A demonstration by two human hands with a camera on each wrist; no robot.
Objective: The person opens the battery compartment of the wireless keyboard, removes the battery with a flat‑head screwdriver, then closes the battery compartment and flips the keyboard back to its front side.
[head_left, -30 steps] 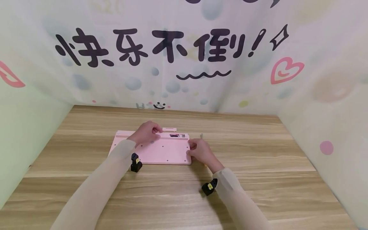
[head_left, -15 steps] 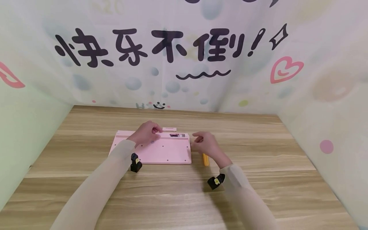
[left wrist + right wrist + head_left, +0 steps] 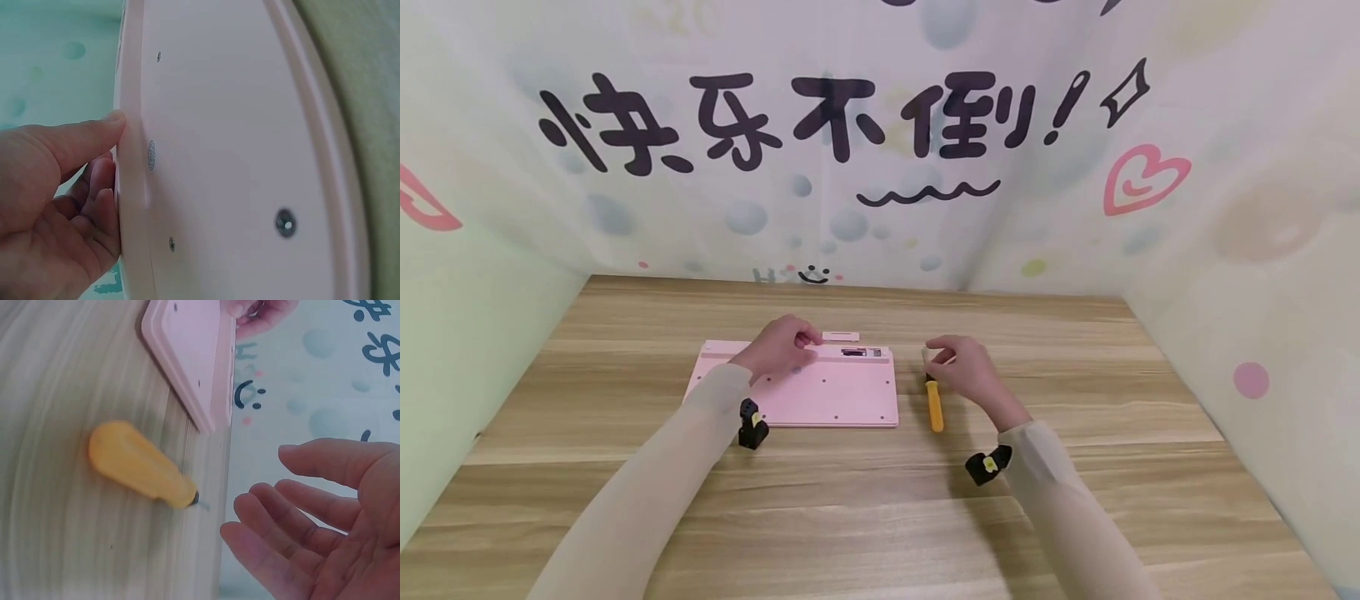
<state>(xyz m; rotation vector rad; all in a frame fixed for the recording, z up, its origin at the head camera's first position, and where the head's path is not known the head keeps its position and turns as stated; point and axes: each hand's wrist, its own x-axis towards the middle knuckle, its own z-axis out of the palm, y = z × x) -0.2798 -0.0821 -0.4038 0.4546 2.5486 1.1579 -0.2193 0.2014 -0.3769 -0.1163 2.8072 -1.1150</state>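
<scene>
A pink keyboard [image 3: 831, 396] lies underside up on the table, with small screws across its back. Its battery compartment [image 3: 854, 352] is uncovered near the far right corner, and dark contents show inside. My left hand [image 3: 778, 346] holds the keyboard's far edge; in the left wrist view the thumb [image 3: 94, 139] presses the raised ridge while curled fingers sit behind the edge. To the right of the keyboard lies a screwdriver with a yellow handle [image 3: 934, 407]. Just above its shaft hovers my right hand [image 3: 972, 368], fingers loosely bent and apart from it, as the right wrist view shows.
A small pink cover strip [image 3: 841, 337] lies on the table just behind the keyboard. The wood-grain table [image 3: 820, 517] meets a printed cloth backdrop [image 3: 880, 242] at the back. Cloth walls also stand at both sides.
My right hand has let go of the keyboard's right edge and moved rightward to over the screwdriver, whose handle has come into view. The left hand stays at the far edge.
</scene>
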